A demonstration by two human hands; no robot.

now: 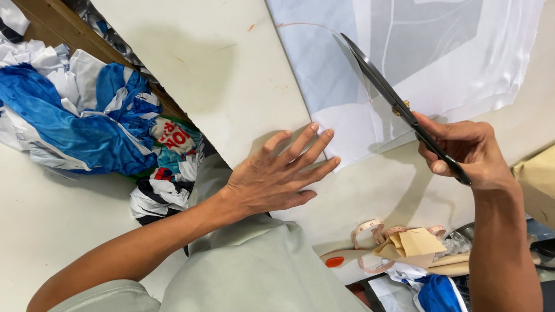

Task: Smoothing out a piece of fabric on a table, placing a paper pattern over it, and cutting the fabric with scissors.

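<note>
A sheet of pale blue and white fabric (428, 52) lies flat on a white table (219, 75), marked with a thin curved orange line near its top left. My left hand (277, 173) rests flat on the table, fingers spread, fingertips touching the fabric's near corner. My right hand (468, 150) grips the handles of large black scissors (387, 92). The long blades look closed and point up and to the left, lying over the fabric near the marked line.
A pile of blue and white cloth scraps (81, 115) lies at the left, beyond a wooden edge (87, 43). A pink measuring tape (376, 231), tan paper pieces (416, 242) and more blue cloth (436, 292) sit at the table's lower right.
</note>
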